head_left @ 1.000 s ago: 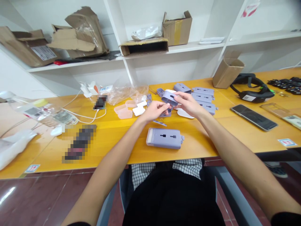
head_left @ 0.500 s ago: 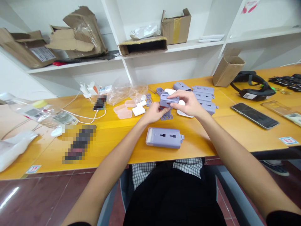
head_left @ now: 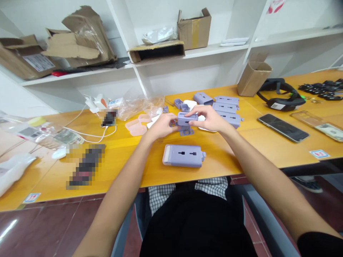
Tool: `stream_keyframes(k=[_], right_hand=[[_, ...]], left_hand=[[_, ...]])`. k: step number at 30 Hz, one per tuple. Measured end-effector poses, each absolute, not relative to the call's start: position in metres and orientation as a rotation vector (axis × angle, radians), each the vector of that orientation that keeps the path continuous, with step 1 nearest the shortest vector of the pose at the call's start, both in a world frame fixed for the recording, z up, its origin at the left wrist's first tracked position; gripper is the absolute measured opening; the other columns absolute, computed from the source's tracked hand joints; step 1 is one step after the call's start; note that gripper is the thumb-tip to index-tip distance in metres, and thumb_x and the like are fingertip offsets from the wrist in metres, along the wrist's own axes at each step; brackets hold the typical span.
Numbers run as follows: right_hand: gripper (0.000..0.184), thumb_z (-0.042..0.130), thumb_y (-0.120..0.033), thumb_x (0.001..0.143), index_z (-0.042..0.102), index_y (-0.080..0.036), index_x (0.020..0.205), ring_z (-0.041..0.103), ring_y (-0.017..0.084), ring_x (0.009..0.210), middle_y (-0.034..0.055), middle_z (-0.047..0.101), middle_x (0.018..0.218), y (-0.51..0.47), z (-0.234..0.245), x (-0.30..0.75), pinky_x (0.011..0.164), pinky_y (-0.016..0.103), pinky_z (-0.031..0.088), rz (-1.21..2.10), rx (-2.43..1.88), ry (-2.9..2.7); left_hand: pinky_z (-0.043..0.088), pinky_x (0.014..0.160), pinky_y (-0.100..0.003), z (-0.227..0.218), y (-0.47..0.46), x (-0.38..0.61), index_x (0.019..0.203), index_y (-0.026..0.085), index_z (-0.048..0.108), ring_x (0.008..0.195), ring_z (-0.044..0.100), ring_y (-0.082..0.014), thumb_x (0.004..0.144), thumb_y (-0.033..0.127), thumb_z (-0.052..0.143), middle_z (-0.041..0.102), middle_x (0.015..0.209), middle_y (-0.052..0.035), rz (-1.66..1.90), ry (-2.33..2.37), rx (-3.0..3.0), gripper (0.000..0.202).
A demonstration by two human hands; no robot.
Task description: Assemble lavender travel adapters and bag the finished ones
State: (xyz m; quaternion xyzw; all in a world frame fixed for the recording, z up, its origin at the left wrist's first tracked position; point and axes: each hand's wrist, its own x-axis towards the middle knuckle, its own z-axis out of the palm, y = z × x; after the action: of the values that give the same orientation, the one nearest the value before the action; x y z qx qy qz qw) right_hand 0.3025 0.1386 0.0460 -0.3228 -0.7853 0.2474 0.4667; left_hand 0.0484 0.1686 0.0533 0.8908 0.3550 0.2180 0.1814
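Both my hands hold one small purple plastic housing above the yellow table. My left hand grips its left end with curled fingers. My right hand pinches its right end and top. A flat purple part lies on the table just under the housing. A finished purple socket block lies on the table close in front of my hands. Several more purple blocks sit stacked behind my right hand.
A phone and a black headset lie to the right, next to a brown paper box. Clear plastic bags, pink trays and white cables lie to the left. Torn cartons fill the white shelves behind.
My hands have lowered the purple housing nearer the table and turned it flatter. The view has shifted slightly to the right.
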Motion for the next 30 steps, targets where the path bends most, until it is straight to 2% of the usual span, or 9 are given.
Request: stream_keyframes(k=[5,8,10,13,17,20,22,25,30], right_hand=[[0.025,0.084,-0.037,0.08,0.086,-0.025,0.102,0.07,0.027,0.098,0.0068,0.081,0.105,0.138,0.047,0.305,0.085,0.041,0.053,0.633,-0.816,-1.916],[0.025,0.083,-0.037,0.08,0.085,-0.025,0.102,0.071,0.028,0.101,0.0074,0.081,0.105,0.138,0.047,0.304,0.084,0.041,0.054,0.668,-0.851,-2.0],[0.025,0.082,-0.037,0.081,0.084,-0.025,0.103,0.07,0.028,0.103,0.0073,0.081,0.107,0.138,0.047,0.304,0.084,0.041,0.054,0.666,-0.857,-2.02],[0.027,0.081,-0.037,0.082,0.083,-0.025,0.106,0.07,0.028,0.105,0.0071,0.081,0.111,0.139,0.047,0.307,0.086,0.041,0.055,0.625,-0.862,-1.997],[0.036,0.079,-0.034,0.082,0.08,-0.025,0.117,0.069,0.027,0.105,0.0064,0.079,0.118,0.141,0.048,0.315,0.082,0.038,0.054,0.554,-0.915,-1.952],[0.037,0.078,-0.036,0.082,0.079,-0.025,0.118,0.066,0.026,0.1,0.0061,0.079,0.119,0.143,0.049,0.319,0.076,0.036,0.051,0.524,-0.952,-1.909],[0.038,0.078,-0.037,0.082,0.079,-0.025,0.117,0.066,0.024,0.097,0.0061,0.079,0.119,0.145,0.049,0.32,0.073,0.034,0.049,0.525,-0.956,-1.876],[0.039,0.079,-0.039,0.08,0.079,-0.023,0.115,0.062,0.02,0.083,0.0053,0.078,0.109,0.146,0.051,0.319,0.069,0.033,0.046,0.541,-0.965,-1.825],[0.036,0.082,-0.042,0.081,0.08,-0.022,0.111,0.051,0.016,0.068,0.0009,0.071,0.085,0.146,0.052,0.32,0.065,0.033,0.041,0.569,-0.984,-1.764]], left_hand=[[0.051,0.076,-0.031,0.055,0.171,0.041,0.108,0.015,0.083,0.077,0.068,-0.0188,0.086,0.018,0.068,0.078,0.091,-0.0064,0.541,1.078,2.491,0.026],[0.048,0.068,-0.029,0.059,0.17,0.037,0.109,0.014,0.083,0.067,0.065,-0.0169,0.089,0.027,0.07,0.077,0.081,-0.0042,0.428,1.055,2.407,0.027],[0.048,0.066,-0.028,0.064,0.167,0.036,0.106,0.015,0.083,0.067,0.066,-0.0172,0.09,0.036,0.072,0.077,0.079,-0.004,0.338,1.013,2.363,0.029],[0.053,0.072,-0.03,0.073,0.157,0.039,0.109,0.015,0.083,0.08,0.073,-0.0206,0.091,0.044,0.073,0.083,0.092,-0.0068,0.191,0.934,2.327,0.035],[0.057,0.092,-0.037,0.079,0.125,0.043,0.127,0.016,0.078,0.108,0.077,-0.0286,0.093,0.054,0.072,0.081,0.124,-0.0129,0.015,0.896,2.365,0.051],[0.047,0.119,-0.047,0.074,0.09,0.04,0.15,0.023,0.064,0.144,0.06,-0.0357,0.089,0.064,0.077,0.063,0.156,-0.0129,0.043,0.9,2.445,0.075],[0.039,0.127,-0.051,0.069,0.069,0.035,0.164,0.029,0.047,0.154,0.049,-0.0364,0.083,0.065,0.084,0.05,0.169,-0.0098,0.031,0.855,2.428,0.096],[0.036,0.13,-0.054,0.058,0.053,0.025,0.167,0.034,0.041,0.156,0.046,-0.0365,0.082,0.055,0.088,0.047,0.171,-0.0074,0.081,0.94,2.435,0.099],[0.043,0.124,-0.055,0.037,0.061,0.013,0.16,0.034,0.048,0.146,0.055,-0.0372,0.083,0.052,0.086,0.057,0.161,-0.0086,0.287,1.102,2.415,0.088]])
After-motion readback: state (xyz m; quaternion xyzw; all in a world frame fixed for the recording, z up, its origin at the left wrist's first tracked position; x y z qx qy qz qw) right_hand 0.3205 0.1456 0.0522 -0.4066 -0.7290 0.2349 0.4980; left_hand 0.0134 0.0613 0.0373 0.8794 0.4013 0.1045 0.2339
